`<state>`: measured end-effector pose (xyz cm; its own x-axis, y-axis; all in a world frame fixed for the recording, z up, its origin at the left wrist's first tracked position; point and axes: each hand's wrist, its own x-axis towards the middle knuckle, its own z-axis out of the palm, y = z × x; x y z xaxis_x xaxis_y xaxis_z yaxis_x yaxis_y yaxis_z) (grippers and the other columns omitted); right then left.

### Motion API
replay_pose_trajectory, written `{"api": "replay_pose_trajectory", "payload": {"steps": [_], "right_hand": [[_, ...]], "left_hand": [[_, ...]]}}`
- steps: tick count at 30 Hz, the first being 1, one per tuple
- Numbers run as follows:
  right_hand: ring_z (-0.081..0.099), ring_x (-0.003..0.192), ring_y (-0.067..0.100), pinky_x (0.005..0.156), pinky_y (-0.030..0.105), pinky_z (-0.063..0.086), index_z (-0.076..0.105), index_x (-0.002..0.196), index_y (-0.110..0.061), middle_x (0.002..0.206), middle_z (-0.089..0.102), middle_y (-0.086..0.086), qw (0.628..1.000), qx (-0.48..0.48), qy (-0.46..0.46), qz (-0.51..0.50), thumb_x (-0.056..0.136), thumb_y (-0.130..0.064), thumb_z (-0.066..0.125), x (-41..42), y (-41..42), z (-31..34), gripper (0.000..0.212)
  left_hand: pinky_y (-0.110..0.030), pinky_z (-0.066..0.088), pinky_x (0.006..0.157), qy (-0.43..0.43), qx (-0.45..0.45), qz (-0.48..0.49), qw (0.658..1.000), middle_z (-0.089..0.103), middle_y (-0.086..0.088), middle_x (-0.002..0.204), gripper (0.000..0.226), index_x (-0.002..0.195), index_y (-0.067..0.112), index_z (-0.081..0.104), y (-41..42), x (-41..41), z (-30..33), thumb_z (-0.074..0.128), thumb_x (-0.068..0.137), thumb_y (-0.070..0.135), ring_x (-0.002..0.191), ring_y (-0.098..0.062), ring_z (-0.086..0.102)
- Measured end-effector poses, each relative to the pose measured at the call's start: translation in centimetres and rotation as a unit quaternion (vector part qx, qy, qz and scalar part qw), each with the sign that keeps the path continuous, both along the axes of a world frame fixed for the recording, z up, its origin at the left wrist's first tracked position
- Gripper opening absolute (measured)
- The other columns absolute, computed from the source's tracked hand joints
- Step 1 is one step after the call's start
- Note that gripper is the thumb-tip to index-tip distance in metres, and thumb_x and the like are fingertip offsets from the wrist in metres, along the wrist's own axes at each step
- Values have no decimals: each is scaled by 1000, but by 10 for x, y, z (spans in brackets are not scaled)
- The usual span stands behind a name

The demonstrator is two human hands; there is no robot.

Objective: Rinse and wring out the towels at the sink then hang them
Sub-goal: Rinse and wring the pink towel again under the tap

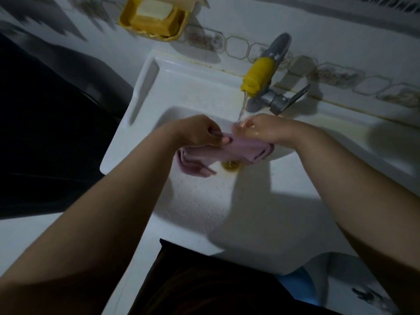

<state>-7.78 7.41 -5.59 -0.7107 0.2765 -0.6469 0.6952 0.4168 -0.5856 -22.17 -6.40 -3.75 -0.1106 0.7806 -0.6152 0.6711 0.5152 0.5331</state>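
Pink towel (238, 151) bunched and folded, held over the basin of the white sink (181, 87), one loose end drooping toward the brass-coloured drain (231, 165). Left hand (200, 133) clenched on the towel's left part, fingers curled over the cloth. Right hand (261, 129) closed on the towel's right end, knuckles wet, directly under the water stream (242, 110). Water falls from a yellow nozzle (258, 75) fitted on the grey tap (276, 50); tap lever (295, 96) sticks out to the right. Droplets speckle the near wall of the basin. Above the sink's left corner, a yellow soap dish (152, 19) on the tiled wall (318, 30), with a pale soap bar (154, 10) in it. Room dim; left side dark.
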Motion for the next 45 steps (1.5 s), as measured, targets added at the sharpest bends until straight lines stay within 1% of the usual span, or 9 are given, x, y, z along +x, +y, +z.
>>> {"api": "replay_pose_trajectory", "payload": {"steps": [3,6,12,16,25,31,37,41,45], "right_hand": [[64,62,20,62,33,50,65,92,-11,81,71,16,990,-57,-80,97,70,-57,72,8,0,2,51],[68,84,25,82,38,53,67,104,-11,95,73,12,997,-46,-51,45,79,-48,69,15,7,-9,45],[65,74,13,78,33,49,68,78,-13,75,71,0,907,-112,198,-355,88,-34,65,21,-7,-17,24],[68,74,13,72,24,51,68,75,-12,75,71,4,912,-22,204,-354,94,-48,49,-8,-49,0,45],[56,65,16,61,30,37,56,71,-13,68,59,3,916,61,175,-357,96,-35,41,-29,-62,-2,37],[57,85,24,71,27,39,45,66,-10,79,54,7,922,135,118,-344,97,-26,42,-36,-29,0,35],[47,71,24,67,30,31,45,65,-13,68,52,4,930,142,158,-301,96,-31,39,-32,-66,5,37],[60,89,33,71,30,40,53,72,-10,84,62,14,957,144,79,-240,97,-33,37,-24,-28,-11,38],[56,107,28,88,31,42,58,106,-18,110,60,15,985,57,59,-149,98,-51,33,-10,-15,-12,43]], "left_hand": [[-17,41,63,9,38,36,999,61,-1,81,41,90,13,65,2,-8,6,46,96,48,66,-8,51],[-25,48,70,-78,70,157,982,68,-9,90,51,100,3,66,-2,-10,5,42,98,48,75,-18,62],[-18,51,61,-92,157,426,886,68,-13,81,53,91,0,68,6,10,-22,57,89,53,66,-17,58],[-41,56,71,-223,127,577,776,67,-15,82,39,83,4,67,33,39,-25,57,93,41,70,-25,63],[-48,49,96,-275,101,601,743,63,-24,117,66,113,2,62,44,58,-32,23,100,54,107,-36,61],[-49,56,85,-384,65,587,709,71,-17,95,53,103,5,69,43,81,-31,49,88,51,88,-32,69],[-14,41,75,-205,98,492,840,56,0,90,10,101,16,57,40,52,-55,53,92,13,94,-12,59],[-15,44,66,-321,134,430,833,61,-6,84,25,94,5,62,22,55,-29,40,101,12,72,-10,56],[-26,58,66,-533,52,399,744,69,-20,77,73,79,-4,70,4,22,-12,27,101,51,69,-23,69]]}}
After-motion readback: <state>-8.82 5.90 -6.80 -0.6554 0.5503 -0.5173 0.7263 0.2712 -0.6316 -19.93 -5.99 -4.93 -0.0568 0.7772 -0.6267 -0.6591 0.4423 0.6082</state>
